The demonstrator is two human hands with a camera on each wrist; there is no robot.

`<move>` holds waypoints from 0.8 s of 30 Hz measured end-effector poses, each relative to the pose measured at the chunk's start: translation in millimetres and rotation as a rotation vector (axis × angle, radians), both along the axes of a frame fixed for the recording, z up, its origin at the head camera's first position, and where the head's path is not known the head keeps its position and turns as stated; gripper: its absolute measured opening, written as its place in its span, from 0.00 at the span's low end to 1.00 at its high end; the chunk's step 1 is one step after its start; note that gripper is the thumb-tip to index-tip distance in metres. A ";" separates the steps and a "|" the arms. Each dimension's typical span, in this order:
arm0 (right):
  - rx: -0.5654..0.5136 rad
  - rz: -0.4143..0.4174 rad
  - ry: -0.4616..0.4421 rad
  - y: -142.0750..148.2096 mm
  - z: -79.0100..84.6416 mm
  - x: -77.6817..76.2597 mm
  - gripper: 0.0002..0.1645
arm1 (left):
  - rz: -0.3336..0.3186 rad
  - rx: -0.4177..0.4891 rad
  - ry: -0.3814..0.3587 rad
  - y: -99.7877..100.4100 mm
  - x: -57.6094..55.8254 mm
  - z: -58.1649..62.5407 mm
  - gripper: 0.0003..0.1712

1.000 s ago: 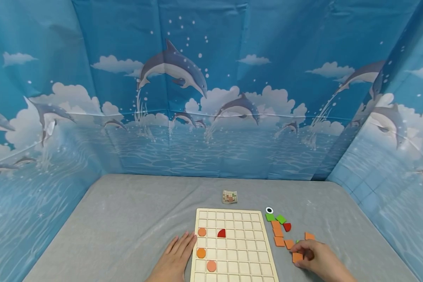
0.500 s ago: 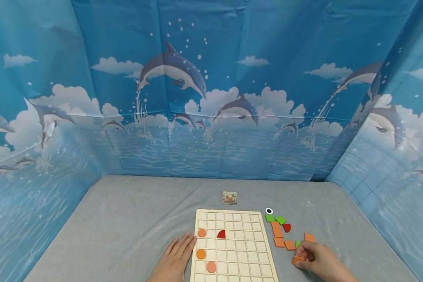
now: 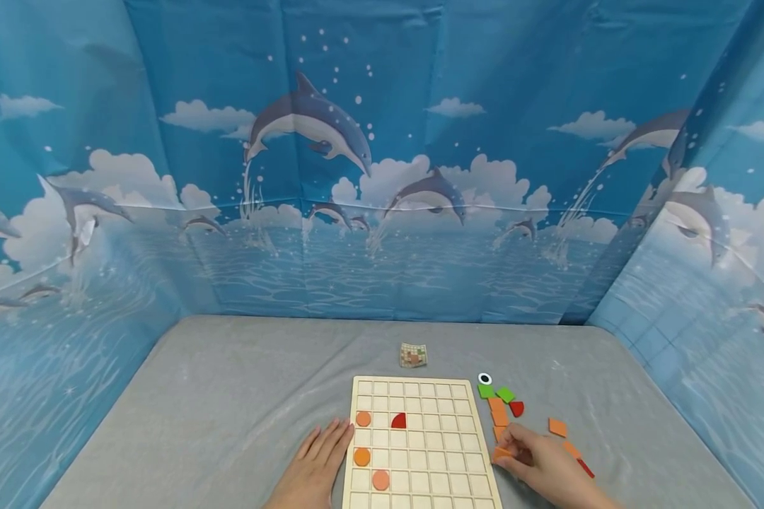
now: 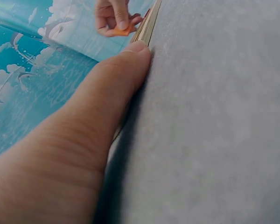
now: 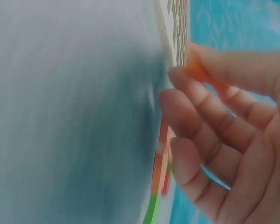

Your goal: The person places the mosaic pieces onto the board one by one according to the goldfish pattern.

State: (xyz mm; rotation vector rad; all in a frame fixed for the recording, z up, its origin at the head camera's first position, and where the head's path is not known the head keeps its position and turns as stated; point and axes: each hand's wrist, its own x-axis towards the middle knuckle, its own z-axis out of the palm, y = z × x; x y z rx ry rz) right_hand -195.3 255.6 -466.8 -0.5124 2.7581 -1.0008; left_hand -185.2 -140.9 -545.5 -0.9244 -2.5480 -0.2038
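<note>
My right hand (image 3: 541, 466) pinches an orange square tile (image 3: 501, 454) between thumb and fingers, just off the right edge of the pale gridded board (image 3: 448, 442). The right wrist view shows this orange tile (image 5: 197, 60) at the fingertips, close to the board's side. Flat beside the board's left edge lies my left hand (image 3: 315, 463), fingers straight; its thumb runs along that edge in the left wrist view. On the board sit a red quarter-circle piece (image 3: 399, 420) and several orange round pieces, one of them a brighter orange disc (image 3: 361, 457).
Right of the board lie more orange tiles (image 3: 498, 411), green tiles (image 3: 505, 394), a red wedge (image 3: 516, 408) and a white disc with a black centre (image 3: 484, 379). A patterned card (image 3: 413, 355) lies behind the board. Dolphin-print curtains surround the grey table (image 3: 261, 375).
My right hand has picked up an orange tile from the loose pieces and carried it left to the board's right edge. Pieces it covered earlier now show at the right. My left hand stays put.
</note>
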 end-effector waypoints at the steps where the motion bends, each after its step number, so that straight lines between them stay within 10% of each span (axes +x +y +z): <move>1: -0.003 0.017 0.008 -5.6 1.1 -1.0 0.12 | -0.001 0.000 -0.004 -0.1 0.0 0.2 0.66; 24: -0.039 0.128 0.127 -115.4 -1.2 -35.4 0.08 | -0.014 0.014 0.021 0.3 -0.9 0.8 0.69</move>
